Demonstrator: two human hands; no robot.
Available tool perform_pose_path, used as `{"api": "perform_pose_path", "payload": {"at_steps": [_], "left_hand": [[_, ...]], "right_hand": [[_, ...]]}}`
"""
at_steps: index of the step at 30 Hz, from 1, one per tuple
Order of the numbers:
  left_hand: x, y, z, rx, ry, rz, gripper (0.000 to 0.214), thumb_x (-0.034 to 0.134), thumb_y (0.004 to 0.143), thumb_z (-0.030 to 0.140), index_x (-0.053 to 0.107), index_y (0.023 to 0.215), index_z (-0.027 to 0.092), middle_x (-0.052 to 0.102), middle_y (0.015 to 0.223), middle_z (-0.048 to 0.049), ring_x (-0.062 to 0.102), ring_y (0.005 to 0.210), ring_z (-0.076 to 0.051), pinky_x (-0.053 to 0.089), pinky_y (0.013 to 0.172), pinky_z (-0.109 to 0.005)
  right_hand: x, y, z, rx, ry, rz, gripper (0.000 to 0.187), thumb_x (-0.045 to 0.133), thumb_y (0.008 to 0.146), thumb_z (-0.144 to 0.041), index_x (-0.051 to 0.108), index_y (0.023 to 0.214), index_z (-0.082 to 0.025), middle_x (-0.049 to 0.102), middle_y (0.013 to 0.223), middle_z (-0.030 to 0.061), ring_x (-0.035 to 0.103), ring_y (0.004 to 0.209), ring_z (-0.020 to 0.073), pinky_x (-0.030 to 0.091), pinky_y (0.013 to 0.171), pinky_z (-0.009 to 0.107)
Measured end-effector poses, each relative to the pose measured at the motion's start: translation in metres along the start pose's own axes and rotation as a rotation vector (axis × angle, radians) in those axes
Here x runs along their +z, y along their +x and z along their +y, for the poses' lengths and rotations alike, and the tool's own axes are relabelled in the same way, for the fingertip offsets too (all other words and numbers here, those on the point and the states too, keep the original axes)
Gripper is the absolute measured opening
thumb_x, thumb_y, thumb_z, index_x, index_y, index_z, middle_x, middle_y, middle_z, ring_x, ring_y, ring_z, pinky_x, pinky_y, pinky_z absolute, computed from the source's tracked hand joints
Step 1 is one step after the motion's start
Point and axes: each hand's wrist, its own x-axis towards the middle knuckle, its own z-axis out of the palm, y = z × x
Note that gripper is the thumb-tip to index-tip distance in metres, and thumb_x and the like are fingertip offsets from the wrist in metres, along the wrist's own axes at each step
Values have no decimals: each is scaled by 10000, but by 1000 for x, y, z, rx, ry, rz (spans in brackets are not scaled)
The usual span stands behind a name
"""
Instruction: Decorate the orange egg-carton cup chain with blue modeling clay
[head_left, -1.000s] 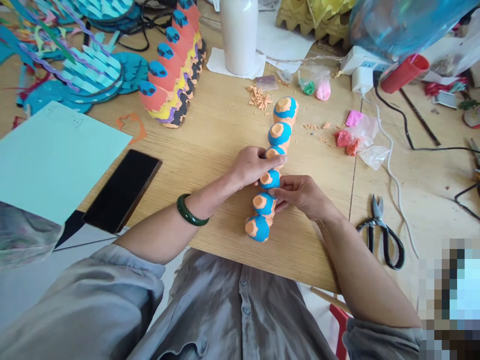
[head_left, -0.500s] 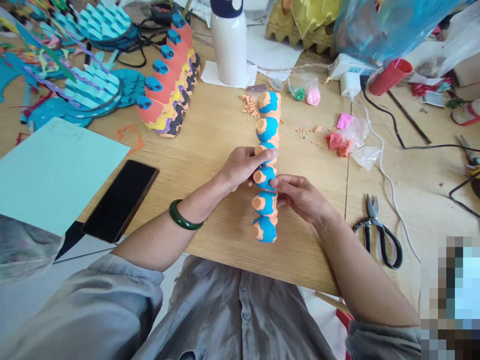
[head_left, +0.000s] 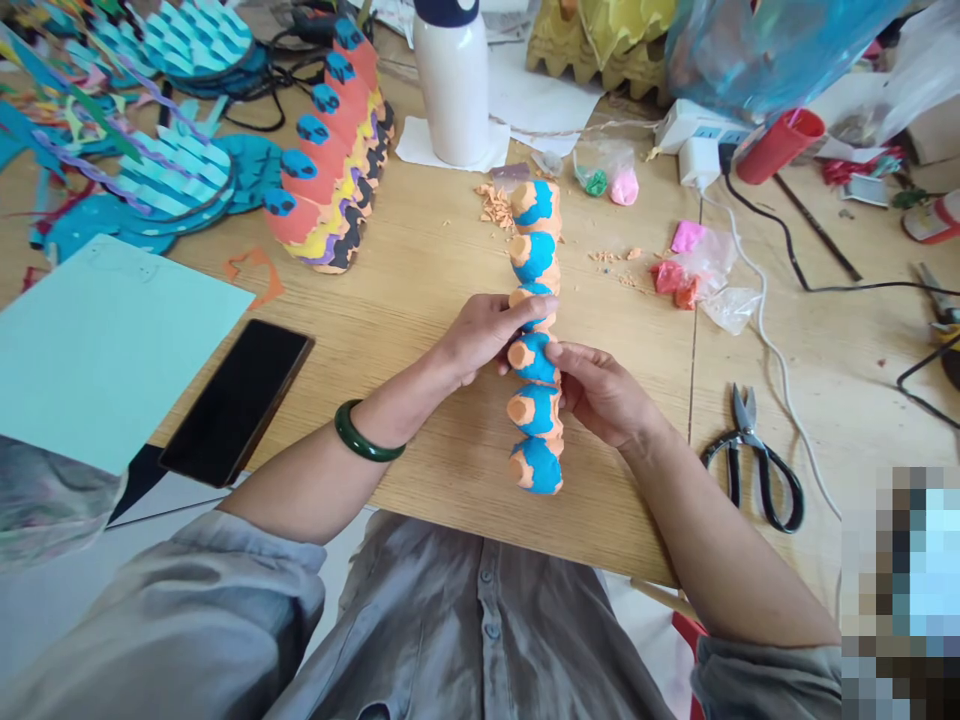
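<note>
Between my hands is a bumpy egg-carton strip (head_left: 534, 408), covered in orange and blue modelling clay, its row of bumps running away from me. My left hand (head_left: 484, 335) grips it from the left near the middle, thumb across the top and the other fingers mostly hidden under it. On the opposite side, my right hand (head_left: 596, 385) holds its edge just nearer to me, thumb tip on a blue patch. Orange clay crumbs (head_left: 495, 205) lie beside the strip's far end.
A finished-looking red, yellow and purple bumpy strip (head_left: 330, 160) stands at left. Closer are a phone (head_left: 238, 400) and a pale green sheet (head_left: 112, 350). A white bottle (head_left: 451, 90) stands behind. To the right lie scissors (head_left: 744, 440), bagged clay (head_left: 686, 270) and a white cable (head_left: 765, 330).
The strip's near end has swung slightly to the right. My right thumb has shifted a little up along its edge; my left hand keeps the same grip.
</note>
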Motion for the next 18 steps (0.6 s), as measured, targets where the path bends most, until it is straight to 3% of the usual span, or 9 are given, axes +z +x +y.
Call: {"api": "perform_pose_path", "payload": {"at_steps": [4,7,10,13,18], "left_hand": [[1,0,0,-35,4,4,504,779,823,587,585,633,162,511,490,53,430,379,-47,310,356,-203],[0,0,1,-68,13,37,491,752,857,563,578,632,162,528,508,47,440,390,-44,326,375,-200],[-3,1,-1,-59,55,49,512,769,832,587,575,622,162,535,502,43,448,387,-48,322,372,-202],[-4,2,-3,-30,122,51,520,801,794,612,606,640,155,557,499,37,474,384,-59,330,369,-205],[-2,1,-2,-56,133,59,525,786,817,610,604,639,151,550,490,43,466,377,-49,339,382,-196]], "right_hand": [[0,-1,0,-61,-45,38,375,898,721,-553,759,719,-204,706,676,-5,616,609,115,539,597,251],[-1,-2,-3,-72,-67,-10,409,899,703,-594,784,784,-210,720,705,-7,611,601,110,540,579,243],[-4,-3,-7,-101,-206,-59,358,961,656,-482,803,822,-207,735,743,-14,645,656,112,569,635,243],[-9,-4,-10,-128,-323,-15,307,966,663,-424,811,792,-193,744,752,-6,662,679,119,574,659,252],[-11,-4,-12,-58,-295,-53,343,973,651,-442,813,823,-192,756,762,0,676,668,126,583,653,270]]}}
